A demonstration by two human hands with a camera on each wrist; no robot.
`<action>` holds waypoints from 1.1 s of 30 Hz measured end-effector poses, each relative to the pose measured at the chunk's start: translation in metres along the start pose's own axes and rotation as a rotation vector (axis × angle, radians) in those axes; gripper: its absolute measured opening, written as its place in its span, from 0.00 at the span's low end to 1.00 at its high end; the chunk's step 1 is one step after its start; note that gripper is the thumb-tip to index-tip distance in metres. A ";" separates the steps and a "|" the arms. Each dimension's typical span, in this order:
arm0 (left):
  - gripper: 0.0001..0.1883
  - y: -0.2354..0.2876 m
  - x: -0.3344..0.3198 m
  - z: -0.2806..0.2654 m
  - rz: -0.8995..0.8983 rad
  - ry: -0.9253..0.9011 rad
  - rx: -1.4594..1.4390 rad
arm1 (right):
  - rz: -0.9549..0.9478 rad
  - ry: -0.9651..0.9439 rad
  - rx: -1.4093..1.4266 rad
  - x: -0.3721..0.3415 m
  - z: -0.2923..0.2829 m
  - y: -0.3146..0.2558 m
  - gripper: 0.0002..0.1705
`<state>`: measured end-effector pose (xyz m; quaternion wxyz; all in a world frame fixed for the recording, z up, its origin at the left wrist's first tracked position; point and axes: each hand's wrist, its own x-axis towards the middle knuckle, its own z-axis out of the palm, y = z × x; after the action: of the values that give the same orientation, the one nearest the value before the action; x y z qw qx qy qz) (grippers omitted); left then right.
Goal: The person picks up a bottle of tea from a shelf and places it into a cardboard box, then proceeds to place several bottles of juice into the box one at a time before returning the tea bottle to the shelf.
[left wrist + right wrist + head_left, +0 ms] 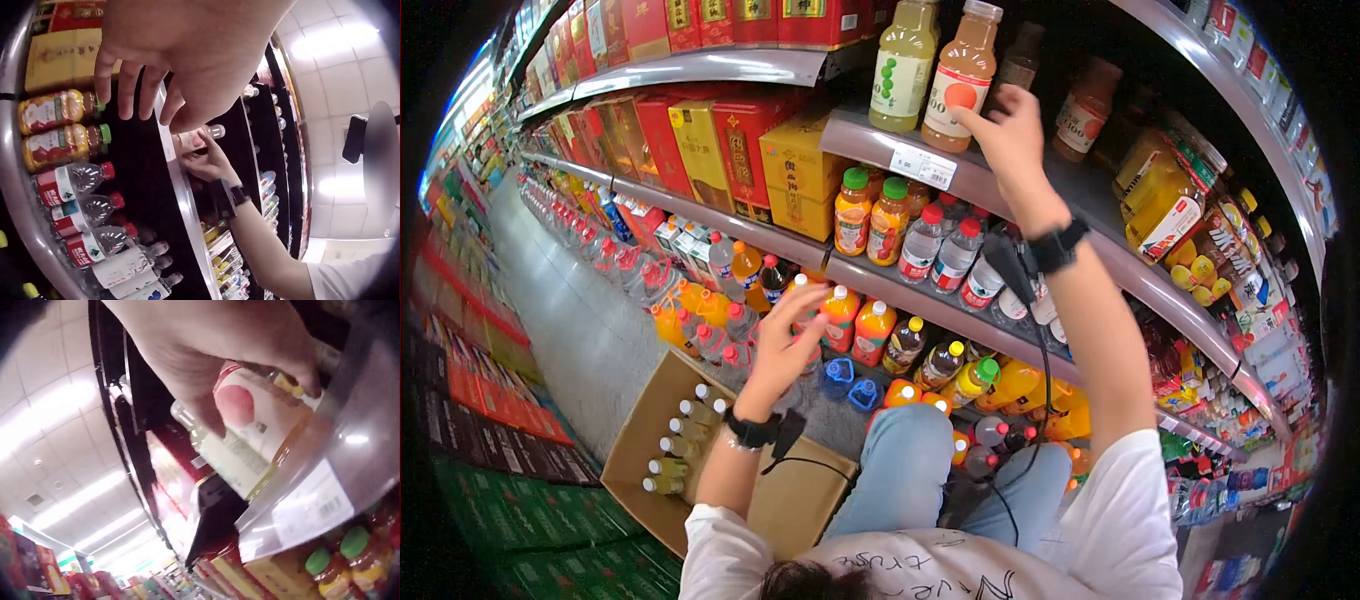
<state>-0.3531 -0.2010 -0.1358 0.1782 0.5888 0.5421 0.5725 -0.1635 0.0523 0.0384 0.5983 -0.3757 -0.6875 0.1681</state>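
My right hand (1015,140) is at the upper shelf, thumb and fingers around a peach juice bottle (962,75) with a white cap. That bottle stands upright at the shelf's front edge, its peach label showing between the fingers in the right wrist view. Touching its left side is a green juice bottle (900,75) with a pale label. Behind them, darker bottles (1088,110) sit in shadow. My left hand (785,340) hangs in the air before the lower shelves, holding nothing, its fingers loosely spread in the left wrist view.
An open cardboard box (635,420) at my left holds several white-capped bottles (685,425). Below the upper shelf stand orange drinks (870,220) and red-capped water bottles (955,260). A shelf edge with a price tag (923,165) runs beneath the juice. Cables hang from both wrists.
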 end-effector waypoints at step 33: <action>0.29 -0.337 -0.263 -0.096 -0.724 0.255 0.907 | 0.580 -0.949 0.313 -0.464 0.076 -0.031 0.13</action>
<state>-0.5189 -0.3449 -0.5152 0.0264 0.3105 0.9159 0.2529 -0.2442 -0.2841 -0.2809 0.2023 -0.3395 -0.7164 0.5750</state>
